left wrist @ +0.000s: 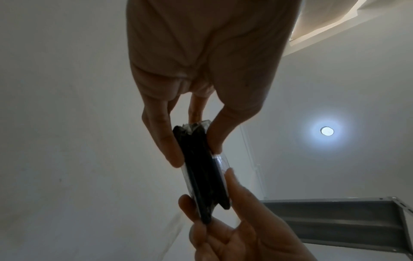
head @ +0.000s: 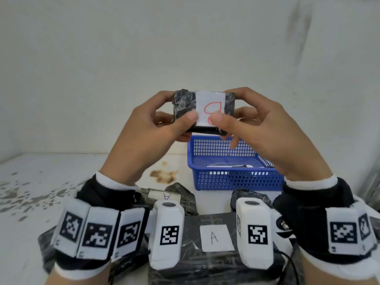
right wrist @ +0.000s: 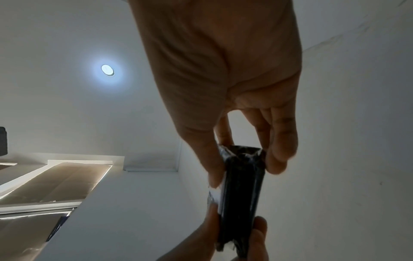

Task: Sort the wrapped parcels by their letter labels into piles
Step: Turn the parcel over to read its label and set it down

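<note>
The basket [head: 236,177] stands on the worktop [head: 61,182], toward its back. Above the basket's rear rim, a small parcel [head: 204,111] is held in the air, the left hand [head: 148,128] at its left end and the right hand [head: 261,128] at its right end. In front of the basket lies a parcel with an A label [head: 216,237]; just left of the basket's front corner lies another [head: 170,196]. Something flat, perhaps a parcel, lies inside the basket.
</note>
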`<state>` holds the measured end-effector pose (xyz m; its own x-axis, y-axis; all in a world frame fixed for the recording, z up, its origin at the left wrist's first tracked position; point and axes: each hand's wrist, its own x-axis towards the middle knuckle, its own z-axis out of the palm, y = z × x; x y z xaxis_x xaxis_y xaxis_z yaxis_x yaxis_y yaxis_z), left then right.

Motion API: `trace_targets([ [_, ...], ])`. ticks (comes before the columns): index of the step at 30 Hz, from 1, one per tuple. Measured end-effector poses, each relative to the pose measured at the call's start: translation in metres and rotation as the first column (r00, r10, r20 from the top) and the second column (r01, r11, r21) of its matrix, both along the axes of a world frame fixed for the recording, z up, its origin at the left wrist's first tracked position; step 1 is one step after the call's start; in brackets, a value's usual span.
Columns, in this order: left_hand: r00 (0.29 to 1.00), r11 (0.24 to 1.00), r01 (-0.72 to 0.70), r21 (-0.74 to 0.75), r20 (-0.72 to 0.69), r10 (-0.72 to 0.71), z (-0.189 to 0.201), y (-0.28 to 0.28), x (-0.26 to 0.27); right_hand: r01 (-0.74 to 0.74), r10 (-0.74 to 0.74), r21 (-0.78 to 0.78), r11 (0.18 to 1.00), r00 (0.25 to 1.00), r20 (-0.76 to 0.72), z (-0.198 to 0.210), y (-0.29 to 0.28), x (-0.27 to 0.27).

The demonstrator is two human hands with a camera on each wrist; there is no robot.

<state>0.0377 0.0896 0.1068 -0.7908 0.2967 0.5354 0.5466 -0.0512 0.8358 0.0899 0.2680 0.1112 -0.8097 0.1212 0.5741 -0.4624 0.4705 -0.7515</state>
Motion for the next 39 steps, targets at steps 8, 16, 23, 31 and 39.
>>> trace_targets([
  [8,1.0,1.0,-0.009,0.01,0.021,0.009,0.001,-0.003,-0.004,-0.035,0.033,-0.054,0.998,0.999,-0.026,0.0,-0.005,-0.003],
  [16,0.999,0.998,-0.046,0.052,-0.016,0.046,0.0,0.003,-0.002,-0.001,-0.001,-0.077,0.997,1.0,-0.022,-0.001,-0.005,-0.006],
  [23,0.999,0.998,-0.038,0.054,-0.032,0.04,-0.001,0.004,-0.002,-0.031,0.028,-0.133,0.991,0.999,-0.024,0.001,-0.004,-0.004],
  [31,1.0,0.997,-0.005,0.071,-0.019,0.006,-0.003,0.007,-0.003,-0.024,0.019,-0.13,0.991,0.999,-0.039,0.0,-0.004,-0.007],
  [39,1.0,0.997,-0.017,0.074,-0.017,0.018,-0.003,0.007,-0.004,-0.02,0.015,-0.143,0.99,0.999,-0.041,-0.001,-0.005,-0.008],
])
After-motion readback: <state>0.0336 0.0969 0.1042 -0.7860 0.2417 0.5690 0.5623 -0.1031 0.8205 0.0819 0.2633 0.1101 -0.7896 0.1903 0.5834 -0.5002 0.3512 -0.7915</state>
